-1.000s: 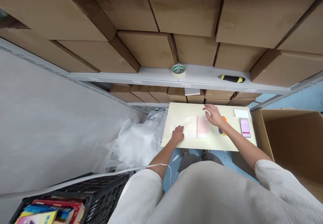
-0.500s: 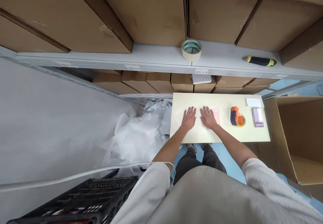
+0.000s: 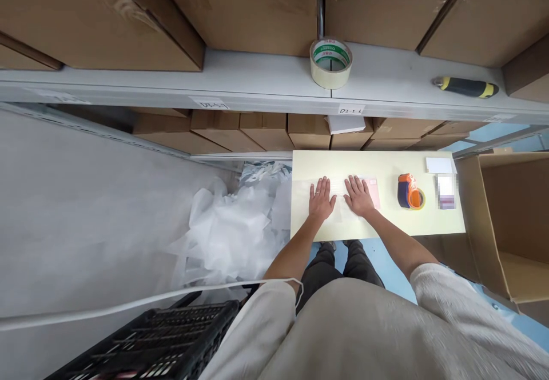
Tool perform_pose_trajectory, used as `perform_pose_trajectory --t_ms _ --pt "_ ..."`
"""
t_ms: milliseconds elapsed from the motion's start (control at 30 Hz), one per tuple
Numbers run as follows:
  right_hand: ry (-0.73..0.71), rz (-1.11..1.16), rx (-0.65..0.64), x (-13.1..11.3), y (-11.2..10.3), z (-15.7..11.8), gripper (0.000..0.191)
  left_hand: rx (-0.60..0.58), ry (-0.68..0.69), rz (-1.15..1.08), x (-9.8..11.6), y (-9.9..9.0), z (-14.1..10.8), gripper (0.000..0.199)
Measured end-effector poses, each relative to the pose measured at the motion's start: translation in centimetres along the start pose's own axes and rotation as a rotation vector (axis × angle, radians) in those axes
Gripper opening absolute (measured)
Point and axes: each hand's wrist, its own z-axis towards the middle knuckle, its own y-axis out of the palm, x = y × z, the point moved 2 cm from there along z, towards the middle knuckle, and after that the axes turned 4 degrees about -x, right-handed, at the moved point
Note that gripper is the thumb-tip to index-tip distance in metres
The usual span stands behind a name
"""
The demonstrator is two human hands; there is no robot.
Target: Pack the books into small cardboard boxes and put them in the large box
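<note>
My left hand [image 3: 321,199] lies flat on the pale yellow tabletop [image 3: 309,163], fingers stretched out and holding nothing. Beside it, my right hand [image 3: 358,196] is flat too, its fingers spread. Between and under the hands is something thin and clear, like plastic film [image 3: 338,188]; its edges are hard to make out. A flat pink item [image 3: 374,190] shows from beneath my right hand, partly covered by it. To the right on the table stands an orange and dark blue tape dispenser [image 3: 409,192].
A white card [image 3: 439,165] and a blurred purple-white packet [image 3: 446,192] lie at the table's right end. On the shelf above are a tape roll [image 3: 331,71] and a utility knife [image 3: 466,87]. An open carton [image 3: 472,197] borders the right; white wrapping [image 3: 231,220] heaps at left.
My right hand has shifted slightly, showing more of the clear film between the hands. Both hands stay flat on the table. The camera view has moved a little.
</note>
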Motion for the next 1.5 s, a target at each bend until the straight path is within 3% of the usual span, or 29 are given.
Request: perform_pose_trajectory --t_ms 700,900,1200,1333,1500 --pt "-0.002 0.013 0.041 0.2 0.8 -0.1 0.074 0.003 -0.071 0.047 -0.9 0.6 -0.5 0.077" --pt "-0.032 -0.046 0.110 0.7 1.7 0.1 0.074 0.074 -0.144 0.042 -0.8 1.1 -0.8 0.080" --pt "-0.054 -0.085 0.113 1.5 2.8 0.4 0.077 0.079 -0.098 0.058 -1.4 0.7 -0.6 0.080" --pt "-0.064 -0.076 0.093 1.4 2.1 0.6 0.077 0.109 -0.078 0.065 -0.9 0.1 -1.7 0.080" --pt "-0.074 -0.083 0.178 -0.4 1.2 -1.3 0.074 0.128 -0.081 0.082 -0.4 0.4 -4.6 0.081"
